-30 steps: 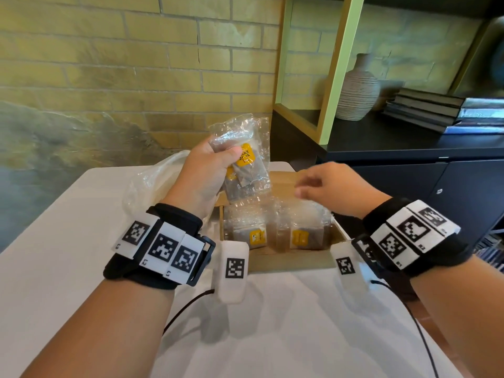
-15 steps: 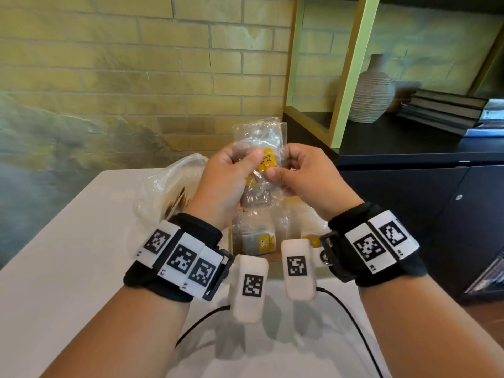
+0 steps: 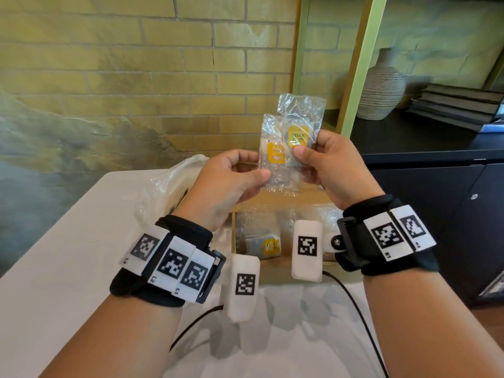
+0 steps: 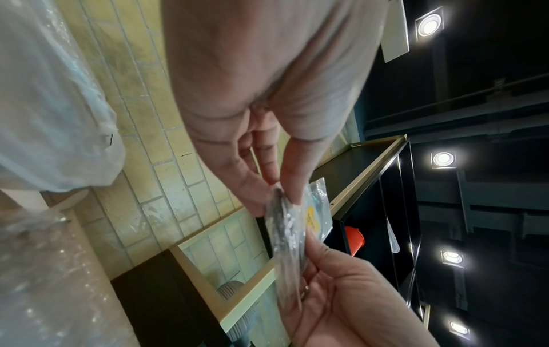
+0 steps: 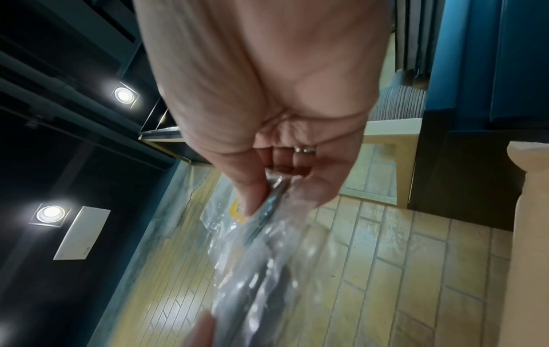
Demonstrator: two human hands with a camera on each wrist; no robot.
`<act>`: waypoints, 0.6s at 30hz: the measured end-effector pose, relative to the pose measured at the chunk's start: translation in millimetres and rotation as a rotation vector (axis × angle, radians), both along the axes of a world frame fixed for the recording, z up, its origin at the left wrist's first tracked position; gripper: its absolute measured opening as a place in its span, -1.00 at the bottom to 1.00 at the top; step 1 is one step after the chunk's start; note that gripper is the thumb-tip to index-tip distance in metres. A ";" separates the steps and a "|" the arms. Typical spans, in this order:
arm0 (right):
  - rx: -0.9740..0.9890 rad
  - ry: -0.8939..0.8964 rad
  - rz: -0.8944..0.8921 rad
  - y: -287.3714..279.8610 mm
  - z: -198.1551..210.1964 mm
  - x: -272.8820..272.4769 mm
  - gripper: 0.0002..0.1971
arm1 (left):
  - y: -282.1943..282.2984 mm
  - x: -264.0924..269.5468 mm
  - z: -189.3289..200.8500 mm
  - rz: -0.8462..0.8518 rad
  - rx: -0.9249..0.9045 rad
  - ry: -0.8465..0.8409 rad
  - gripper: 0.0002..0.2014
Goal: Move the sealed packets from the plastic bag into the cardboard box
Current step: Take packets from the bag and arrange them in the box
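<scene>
Two clear sealed packets with yellow labels are held up above the cardboard box [image 3: 275,275]. My left hand [image 3: 231,178] pinches the left packet [image 3: 274,151] by its lower edge. My right hand [image 3: 330,165] pinches the right packet [image 3: 301,129], thumb on its front just below the yellow label. The two packets overlap slightly. In the left wrist view the left hand [image 4: 267,169] pinches a packet [image 4: 286,234] seen edge-on. The right wrist view shows the right hand [image 5: 276,178] gripping crinkled clear film [image 5: 258,253]. More packets [image 3: 263,245] lie in the box. The plastic bag [image 3: 166,186] lies left of the box.
The box and bag sit on a white table [image 3: 68,255] against a yellow brick wall. A dark cabinet [image 3: 436,186] stands to the right, carrying a ribbed vase [image 3: 380,88] and stacked books [image 3: 458,105]. Cables from the wrist units trail across the table front.
My right hand came over from the right and took hold of one of the packets my left hand held. The two packets have since been pulled apart, one in each hand.
</scene>
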State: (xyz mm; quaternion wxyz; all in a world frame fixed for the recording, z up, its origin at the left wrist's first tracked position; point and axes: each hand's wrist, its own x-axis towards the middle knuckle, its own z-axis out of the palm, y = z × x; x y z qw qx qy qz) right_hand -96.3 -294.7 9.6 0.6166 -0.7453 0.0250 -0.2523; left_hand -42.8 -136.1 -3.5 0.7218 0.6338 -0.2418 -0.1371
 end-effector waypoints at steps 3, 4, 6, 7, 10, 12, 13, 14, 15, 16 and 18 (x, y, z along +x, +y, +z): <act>0.016 0.010 0.047 4.1 -1.0 0.9 -0.86 | -0.9 -2.7 -0.3 -0.039 0.019 -0.010 -0.81; 0.026 0.014 0.067 5.5 -1.1 0.9 -0.86 | -1.3 -3.8 -0.2 -0.041 0.024 -0.010 -0.82; 0.020 0.020 0.092 7.0 -1.0 1.3 -0.87 | -1.9 -4.0 -0.8 -0.026 0.028 -0.010 -0.85; 0.010 0.023 0.098 6.8 -1.3 1.5 -0.87 | -2.2 -3.8 -1.2 -0.014 0.032 -0.008 -0.86; 0.016 0.010 0.103 7.2 -2.2 2.0 -0.88 | -3.3 -3.9 -2.4 0.010 0.047 -0.011 -0.89; 0.018 -0.004 0.077 7.1 -2.2 2.6 -0.90 | -4.1 -5.4 -2.9 0.016 0.052 -0.018 -0.91; 0.022 -0.011 0.060 6.7 -2.0 2.9 -0.90 | -4.1 -6.0 -2.9 0.020 0.050 -0.021 -0.92; 0.032 -0.018 0.043 5.9 -1.8 3.0 -0.89 | -4.0 -6.3 -2.7 0.027 0.045 -0.026 -0.93; 0.044 -0.025 0.026 4.7 -1.5 3.2 -0.87 | -3.6 -6.3 -2.5 0.040 0.043 -0.035 -0.94; 0.058 -0.031 0.010 3.6 -0.9 2.8 -0.85 | -3.3 -5.9 -2.4 0.059 0.044 -0.051 -0.94; 0.085 -0.039 -0.007 1.2 -0.3 2.4 -0.83 | -2.7 -4.7 -2.2 0.101 0.057 -0.091 -0.93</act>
